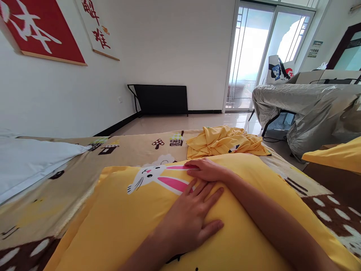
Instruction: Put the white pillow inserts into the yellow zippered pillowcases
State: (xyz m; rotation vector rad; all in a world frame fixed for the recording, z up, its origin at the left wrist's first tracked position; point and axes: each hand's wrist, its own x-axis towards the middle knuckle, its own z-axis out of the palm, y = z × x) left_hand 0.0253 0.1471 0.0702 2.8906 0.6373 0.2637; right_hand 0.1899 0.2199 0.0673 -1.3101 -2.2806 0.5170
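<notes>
A yellow pillow [126, 222] with a white rabbit print and pink ears lies across the bed in front of me. My left hand [194, 210] rests flat on its middle, palm down, with the fingers spread. Just beyond it, my right hand [207, 169] lies on the pillow beside the rabbit's ears, its fingers stretched to the left. The two hands are close together, and neither holds anything. Behind the pillow is a crumpled yellow cloth [222, 141].
The patterned bedspread [81, 177] lies beneath, with a white pillow [36, 158] at the left. At the right are a covered table [304, 98], a brown box [329, 184] and yellow fabric [338, 156]. A black folded frame [162, 99] leans against the far wall.
</notes>
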